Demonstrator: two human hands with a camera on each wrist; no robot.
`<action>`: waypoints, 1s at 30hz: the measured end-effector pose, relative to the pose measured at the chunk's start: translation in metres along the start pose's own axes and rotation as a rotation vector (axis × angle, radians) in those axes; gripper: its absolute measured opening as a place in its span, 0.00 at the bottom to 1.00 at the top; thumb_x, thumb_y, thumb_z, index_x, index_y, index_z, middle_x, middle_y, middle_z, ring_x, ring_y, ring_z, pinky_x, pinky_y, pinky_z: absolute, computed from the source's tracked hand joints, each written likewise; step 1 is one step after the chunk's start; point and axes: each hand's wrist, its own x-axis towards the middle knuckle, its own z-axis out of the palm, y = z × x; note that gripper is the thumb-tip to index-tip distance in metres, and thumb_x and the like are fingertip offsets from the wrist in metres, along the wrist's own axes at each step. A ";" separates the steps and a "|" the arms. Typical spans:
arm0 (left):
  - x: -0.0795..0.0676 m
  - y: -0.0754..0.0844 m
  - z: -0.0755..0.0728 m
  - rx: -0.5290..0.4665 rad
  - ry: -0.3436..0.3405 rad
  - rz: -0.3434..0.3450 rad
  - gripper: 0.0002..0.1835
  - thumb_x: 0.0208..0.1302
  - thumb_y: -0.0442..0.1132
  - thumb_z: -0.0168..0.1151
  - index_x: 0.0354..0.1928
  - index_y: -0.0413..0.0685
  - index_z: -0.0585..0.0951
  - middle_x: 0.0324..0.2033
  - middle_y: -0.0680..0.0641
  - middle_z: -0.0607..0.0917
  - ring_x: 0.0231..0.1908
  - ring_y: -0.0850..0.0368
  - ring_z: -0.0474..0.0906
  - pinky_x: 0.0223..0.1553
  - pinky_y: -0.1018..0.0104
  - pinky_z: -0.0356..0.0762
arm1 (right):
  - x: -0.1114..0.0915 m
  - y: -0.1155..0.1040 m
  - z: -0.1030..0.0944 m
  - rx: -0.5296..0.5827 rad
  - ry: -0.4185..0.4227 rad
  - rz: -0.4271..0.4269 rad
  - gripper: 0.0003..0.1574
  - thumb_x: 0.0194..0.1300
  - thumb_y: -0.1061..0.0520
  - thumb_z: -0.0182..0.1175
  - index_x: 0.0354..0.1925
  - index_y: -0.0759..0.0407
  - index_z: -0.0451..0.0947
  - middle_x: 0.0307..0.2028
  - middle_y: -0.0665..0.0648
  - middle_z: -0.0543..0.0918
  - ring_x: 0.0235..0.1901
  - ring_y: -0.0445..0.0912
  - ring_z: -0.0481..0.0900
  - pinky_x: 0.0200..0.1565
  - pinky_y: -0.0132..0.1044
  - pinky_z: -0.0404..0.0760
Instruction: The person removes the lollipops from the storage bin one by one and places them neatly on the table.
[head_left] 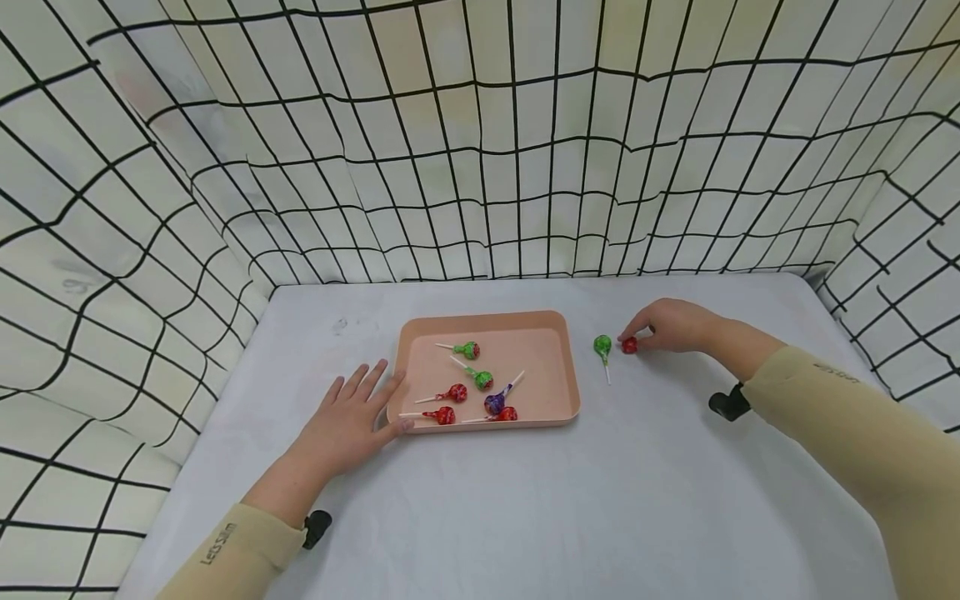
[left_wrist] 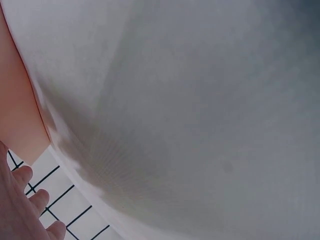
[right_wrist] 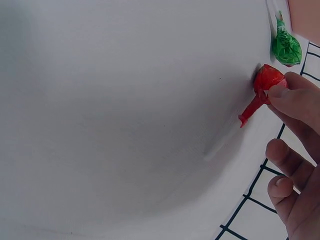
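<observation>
My right hand [head_left: 675,326] pinches a red-wrapped lollipop [right_wrist: 269,79] by its head between thumb and forefinger, low over the white cloth; its white stick points away from the fingers. A green lollipop [head_left: 602,344] lies just left of it, stick toward me. My left hand [head_left: 351,423] rests with straight, spread fingers at the left rim of a peach-coloured tray [head_left: 540,358], thumb by the near left corner. Inside the tray lie two green lollipops [head_left: 482,380], three red ones [head_left: 457,392] and a purple one [head_left: 495,403], mostly toward its left and near side.
White cloth covers the table [head_left: 525,508]. A white wall with a black grid [head_left: 517,150] rises behind the table and along both sides. Each sleeve has a dark wrist device [head_left: 729,404] at its cuff.
</observation>
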 end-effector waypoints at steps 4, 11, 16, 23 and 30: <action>0.000 -0.001 0.000 0.002 0.000 -0.004 0.45 0.67 0.67 0.53 0.78 0.55 0.55 0.77 0.40 0.52 0.75 0.37 0.45 0.71 0.35 0.41 | 0.002 0.000 0.000 0.011 -0.010 0.023 0.17 0.64 0.57 0.66 0.50 0.45 0.87 0.50 0.54 0.85 0.43 0.47 0.78 0.40 0.39 0.78; 0.000 -0.001 0.001 0.000 0.002 -0.006 0.45 0.66 0.67 0.54 0.78 0.55 0.55 0.77 0.40 0.52 0.75 0.37 0.45 0.71 0.34 0.41 | 0.004 -0.001 0.004 0.026 -0.003 0.034 0.17 0.63 0.55 0.68 0.51 0.45 0.87 0.49 0.53 0.85 0.44 0.46 0.78 0.43 0.40 0.79; -0.001 -0.001 0.001 -0.004 0.003 -0.007 0.45 0.66 0.68 0.53 0.78 0.55 0.55 0.77 0.40 0.52 0.75 0.37 0.45 0.71 0.34 0.41 | 0.003 0.001 0.005 0.077 -0.013 0.062 0.18 0.63 0.54 0.68 0.52 0.44 0.87 0.41 0.50 0.84 0.35 0.47 0.74 0.34 0.37 0.75; -0.001 0.000 0.000 0.004 0.001 -0.005 0.45 0.66 0.68 0.53 0.78 0.54 0.55 0.77 0.40 0.53 0.75 0.37 0.46 0.71 0.34 0.42 | 0.005 0.003 0.007 0.086 0.003 0.070 0.18 0.63 0.53 0.68 0.52 0.45 0.86 0.41 0.51 0.85 0.37 0.47 0.75 0.35 0.38 0.76; 0.000 0.002 0.000 0.005 -0.006 -0.020 0.47 0.65 0.71 0.51 0.78 0.54 0.55 0.77 0.40 0.52 0.75 0.36 0.45 0.71 0.35 0.42 | 0.009 0.003 0.010 0.058 0.041 0.086 0.18 0.63 0.50 0.68 0.52 0.46 0.87 0.53 0.56 0.85 0.53 0.53 0.78 0.54 0.53 0.77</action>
